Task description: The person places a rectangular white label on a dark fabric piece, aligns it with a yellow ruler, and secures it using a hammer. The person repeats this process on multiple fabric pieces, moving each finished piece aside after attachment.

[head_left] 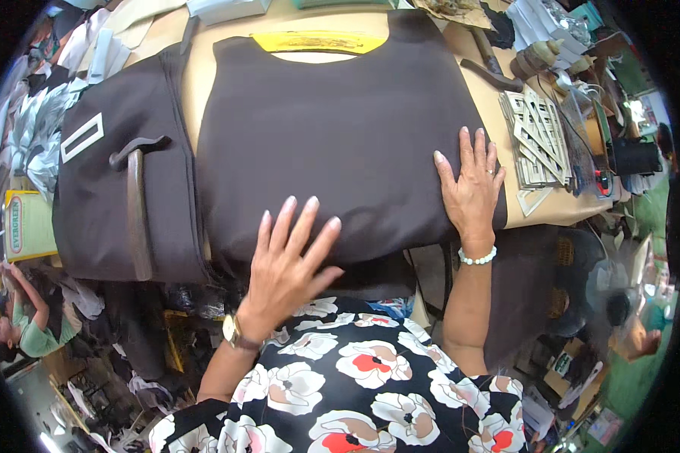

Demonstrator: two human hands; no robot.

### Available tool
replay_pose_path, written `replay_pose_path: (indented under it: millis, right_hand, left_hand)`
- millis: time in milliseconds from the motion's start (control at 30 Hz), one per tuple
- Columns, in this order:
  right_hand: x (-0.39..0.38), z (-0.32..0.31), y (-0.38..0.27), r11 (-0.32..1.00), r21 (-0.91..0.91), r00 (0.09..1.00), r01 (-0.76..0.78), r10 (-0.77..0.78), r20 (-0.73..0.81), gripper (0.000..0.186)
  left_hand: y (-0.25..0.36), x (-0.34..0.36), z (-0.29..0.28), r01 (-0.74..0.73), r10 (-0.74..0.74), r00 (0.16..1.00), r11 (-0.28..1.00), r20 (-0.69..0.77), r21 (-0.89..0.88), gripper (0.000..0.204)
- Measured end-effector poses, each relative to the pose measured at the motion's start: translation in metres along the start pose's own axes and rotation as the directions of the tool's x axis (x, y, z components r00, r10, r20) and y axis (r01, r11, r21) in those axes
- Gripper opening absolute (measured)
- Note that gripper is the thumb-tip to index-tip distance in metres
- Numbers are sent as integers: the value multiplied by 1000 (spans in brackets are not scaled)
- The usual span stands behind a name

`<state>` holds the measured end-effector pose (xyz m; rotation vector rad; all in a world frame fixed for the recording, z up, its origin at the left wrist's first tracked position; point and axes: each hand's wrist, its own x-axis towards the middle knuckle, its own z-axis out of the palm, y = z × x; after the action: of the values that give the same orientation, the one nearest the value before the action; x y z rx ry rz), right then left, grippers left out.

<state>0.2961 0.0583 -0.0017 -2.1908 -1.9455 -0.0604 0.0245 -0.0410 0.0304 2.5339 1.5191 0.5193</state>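
A large dark brown cut piece of smooth material (317, 136), with a scooped edge at its far side, lies spread on the table in front of me. My right hand (472, 177) rests flat on its right edge, fingers stretched out. Over the near edge, left of centre, is my left hand (291, 249), with its fingers spread and nothing held. To the left lies a folded stack of the same dark material (91, 204). On that stack are a hammer (136, 211) with a wooden handle and a cream rectangular frame (82, 137).
Beyond the scooped edge shows a yellow strip (325, 41). At right lie a pile of cream frames (536, 140), a second hammer (491, 72) and a spool (535, 59). Pale scraps (38, 128) crowd the left side. Another person (34, 325) is at far left.
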Motion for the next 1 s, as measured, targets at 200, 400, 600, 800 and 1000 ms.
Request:
replay_pose_path:
  millis: [200, 400, 600, 800, 1000]
  right_hand:
    - [-2, -3, 18, 1000, 14, 1000, -14, 15, -24, 66]
    - [-7, -4, 22, 999, 38, 999, 30, -29, -28, 66]
    - [-29, -12, 27, 997, 43, 997, 63, -61, -42, 66]
    - [-63, -18, 25, 994, 83, 998, 67, -66, -12, 68]
    - [-15, -40, 0, 969, 218, 991, 114, -95, -94, 59]
  left_hand:
    - [-45, -54, 2, 207, -213, 977, 934, -10, 293, 68]
    - [-5, -113, -12, 287, -343, 936, 871, 76, 399, 48]
    - [9, -75, -45, 194, -176, 973, 974, -148, 119, 39]
    - [-1, 40, -11, 7, -7, 995, 1000, -95, 1, 68]
    - [0, 51, 32, 153, -154, 983, 988, 102, 17, 77]
